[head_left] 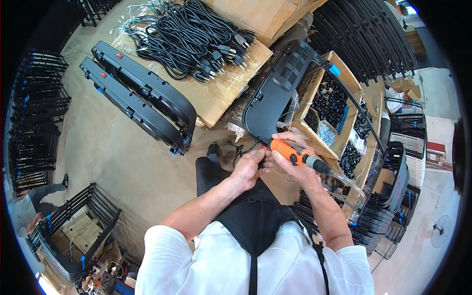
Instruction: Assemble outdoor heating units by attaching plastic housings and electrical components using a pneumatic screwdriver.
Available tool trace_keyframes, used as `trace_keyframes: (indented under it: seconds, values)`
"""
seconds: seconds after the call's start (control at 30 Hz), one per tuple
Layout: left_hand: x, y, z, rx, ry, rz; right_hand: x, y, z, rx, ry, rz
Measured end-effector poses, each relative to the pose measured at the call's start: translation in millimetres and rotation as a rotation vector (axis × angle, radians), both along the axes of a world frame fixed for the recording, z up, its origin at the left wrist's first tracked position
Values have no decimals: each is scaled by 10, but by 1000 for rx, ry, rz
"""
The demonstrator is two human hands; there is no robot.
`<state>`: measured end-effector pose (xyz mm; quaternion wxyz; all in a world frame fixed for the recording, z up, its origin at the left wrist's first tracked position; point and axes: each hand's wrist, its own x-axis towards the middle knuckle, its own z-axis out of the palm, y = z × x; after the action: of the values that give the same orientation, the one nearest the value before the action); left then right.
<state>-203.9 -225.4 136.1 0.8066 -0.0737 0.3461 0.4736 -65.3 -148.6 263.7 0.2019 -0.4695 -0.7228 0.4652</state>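
Note:
My right hand point(304, 164) is wrapped round an orange power tool point(286, 150) with a dark grey end, where a clear hose trails away. Beside the tool's other end, my left hand point(250, 168) is closed in a pinch; whatever its fingertips hold is hidden. Both hands are at the near end of a black plastic housing point(268, 110) with vent slots, which rests tilted against the bench. A thin black cable point(239, 149) hangs from the housing, just left of my hands.
Black power cords point(191, 37) are heaped on a cardboard-covered table point(216, 98). Two black housings point(142, 101) with red switches stand left of it. A wooden parts box point(339, 142) at right holds screws and black pieces. Stacked black frames point(42, 118) line the left; another person point(32, 206) is there.

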Motion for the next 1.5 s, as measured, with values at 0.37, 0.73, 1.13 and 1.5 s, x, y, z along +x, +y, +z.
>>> trace_keyframes:
  seconds: [0.37, 0.73, 1.13, 1.5]
  values:
    - [-169, -110, -97, 154, 141, -121, -73, 71, -22, 14, 62, 76]
    - [-282, 23, -10, -29, 95, 44, -125, 128, -28, 21, 35, 30]
    - [-391, 620, 198, -62, -134, 229, -68, 289, 165, 20, 317, -66]
    - [-424, 963, 59, -67, -180, 189, -384, 598, 147, 23, 258, -148]
